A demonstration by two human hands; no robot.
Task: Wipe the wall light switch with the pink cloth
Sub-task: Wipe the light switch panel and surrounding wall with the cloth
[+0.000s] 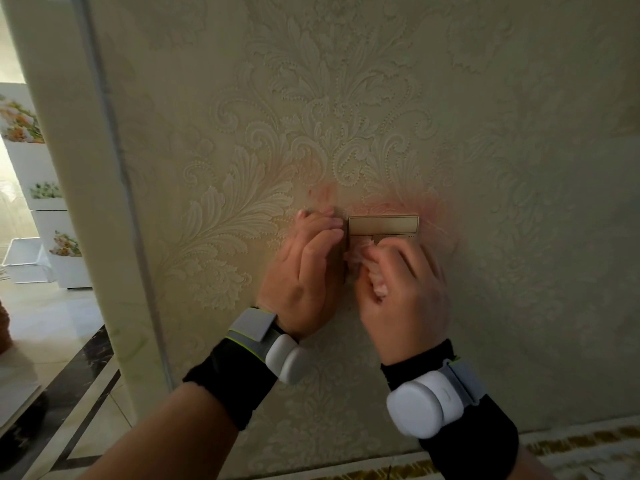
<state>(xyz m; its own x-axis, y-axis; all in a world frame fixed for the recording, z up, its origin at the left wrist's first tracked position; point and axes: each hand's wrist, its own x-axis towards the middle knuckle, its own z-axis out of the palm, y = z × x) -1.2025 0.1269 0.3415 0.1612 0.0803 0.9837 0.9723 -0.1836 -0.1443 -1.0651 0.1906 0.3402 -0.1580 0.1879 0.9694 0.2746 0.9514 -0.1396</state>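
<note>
I'm mid-wipe: my right hand (398,292) is curled shut around the bunched pink cloth (372,271), pressing it on the lower part of the wall light switch (382,226), a gold-coloured plate set in the embossed wallpaper (346,116). My left hand (304,268) lies loosely curved, holding nothing, fingertips braced on the wall just left of the plate. I judge the upper face is yet to be covered, so next I need to carry the cloth up across it, lightly. No lettering is readable; only tiny marks at the plate's lower right.
</note>
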